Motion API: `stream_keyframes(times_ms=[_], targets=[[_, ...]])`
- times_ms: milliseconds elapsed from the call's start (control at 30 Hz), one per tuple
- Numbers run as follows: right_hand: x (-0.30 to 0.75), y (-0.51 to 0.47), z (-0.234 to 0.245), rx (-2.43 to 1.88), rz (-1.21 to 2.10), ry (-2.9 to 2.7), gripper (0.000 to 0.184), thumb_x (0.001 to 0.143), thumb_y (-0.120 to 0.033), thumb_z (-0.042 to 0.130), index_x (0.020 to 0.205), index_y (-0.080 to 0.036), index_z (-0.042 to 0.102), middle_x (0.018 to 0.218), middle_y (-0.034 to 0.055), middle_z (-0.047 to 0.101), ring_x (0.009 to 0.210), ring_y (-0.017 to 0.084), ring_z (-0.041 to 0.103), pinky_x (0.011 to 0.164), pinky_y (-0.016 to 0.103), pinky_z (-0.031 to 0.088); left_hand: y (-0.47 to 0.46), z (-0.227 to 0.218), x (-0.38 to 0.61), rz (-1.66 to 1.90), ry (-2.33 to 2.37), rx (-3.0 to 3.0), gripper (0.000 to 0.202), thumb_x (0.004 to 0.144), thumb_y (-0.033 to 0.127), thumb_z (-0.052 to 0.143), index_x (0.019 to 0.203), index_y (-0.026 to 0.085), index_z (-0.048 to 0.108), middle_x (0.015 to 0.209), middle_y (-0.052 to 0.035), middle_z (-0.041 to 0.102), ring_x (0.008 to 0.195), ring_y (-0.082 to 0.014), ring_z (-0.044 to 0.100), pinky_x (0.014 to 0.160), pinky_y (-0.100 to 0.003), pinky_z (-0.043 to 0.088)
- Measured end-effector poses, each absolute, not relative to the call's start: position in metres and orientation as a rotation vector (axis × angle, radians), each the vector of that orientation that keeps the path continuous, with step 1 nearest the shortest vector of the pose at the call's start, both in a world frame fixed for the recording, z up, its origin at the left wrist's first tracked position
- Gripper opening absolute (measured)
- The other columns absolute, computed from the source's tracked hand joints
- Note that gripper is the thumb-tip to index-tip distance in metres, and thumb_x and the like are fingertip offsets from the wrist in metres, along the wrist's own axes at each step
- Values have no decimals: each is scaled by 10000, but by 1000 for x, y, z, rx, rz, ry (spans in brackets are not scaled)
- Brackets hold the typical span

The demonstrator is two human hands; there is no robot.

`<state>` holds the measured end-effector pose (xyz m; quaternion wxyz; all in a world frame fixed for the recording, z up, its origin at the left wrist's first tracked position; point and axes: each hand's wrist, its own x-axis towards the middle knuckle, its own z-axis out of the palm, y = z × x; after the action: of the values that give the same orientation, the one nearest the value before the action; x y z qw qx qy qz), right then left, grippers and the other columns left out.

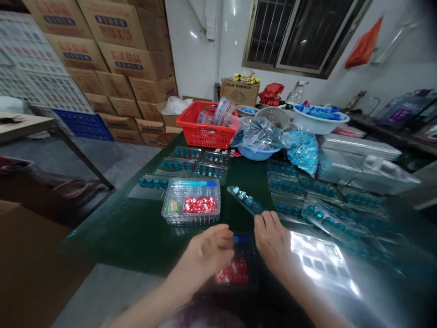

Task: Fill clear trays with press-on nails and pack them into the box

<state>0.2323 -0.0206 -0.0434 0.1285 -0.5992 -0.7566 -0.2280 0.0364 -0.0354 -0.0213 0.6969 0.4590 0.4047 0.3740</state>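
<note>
My right hand (273, 239) grips the near end of a clear plastic strip tray (244, 199) with a row of shiny blue pieces, tilted above the table. My left hand (210, 248) is slightly blurred, its fingers curled; whatever is between them is hidden. Below both hands lies a clear compartment tray (251, 264) with a red patterned packet (232, 272) and a blue item (241, 238). Ahead of my left hand stands a stack of clear trays (191, 218); the top one holds a blue stick (193, 183), a red packet (200, 205) and a small yellow-green piece (173, 207).
Blue-filled strip trays (175, 166) lie at the left back, more strip trays (327, 221) at the right. A shiny empty tray (321, 262) is beside my right forearm. Behind stand a red basket (206, 136), a blue basin (258, 154) and a bag of blue pieces (302, 148).
</note>
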Motion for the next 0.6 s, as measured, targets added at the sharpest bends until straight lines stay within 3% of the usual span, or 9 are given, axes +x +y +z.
stream_keyframes(times_ms=[167,267,367,500,600], targets=[[214,-54,-14,-1547,-743,-2086,191,819,-49,434,700,-176,513,660,41,446,666,195,406,532,304,257,-26,-16,76,961,719,594,802,589,312,786,1256,151,372,1262,-194,429,1131,-322,452,870,-405,408],[196,-74,2,-1424,-694,-2010,216,831,-62,402,686,-172,520,639,46,461,633,186,407,517,305,243,-24,-17,83,1081,551,494,921,582,395,773,1335,228,269,1299,-163,400,1189,-336,394,915,-441,365],[175,-85,7,-1303,-656,-2036,208,823,-74,394,711,-168,541,634,49,485,629,185,433,514,304,257,-21,-20,77,1167,362,491,871,615,518,706,1335,292,272,1343,-118,378,1252,-333,318,945,-457,330],[156,-87,8,-1191,-537,-2079,208,821,-93,400,728,-168,571,617,42,510,586,179,455,507,304,302,-17,-23,62,1165,209,489,844,608,628,639,1306,274,323,1268,-110,467,1274,-333,292,968,-453,312],[157,-82,17,-1144,-301,-2036,189,863,-209,432,892,-139,604,792,87,601,700,206,523,584,326,401,-15,-23,52,1138,215,427,850,656,722,488,1318,221,307,1244,-138,482,1252,-350,326,970,-485,306]])
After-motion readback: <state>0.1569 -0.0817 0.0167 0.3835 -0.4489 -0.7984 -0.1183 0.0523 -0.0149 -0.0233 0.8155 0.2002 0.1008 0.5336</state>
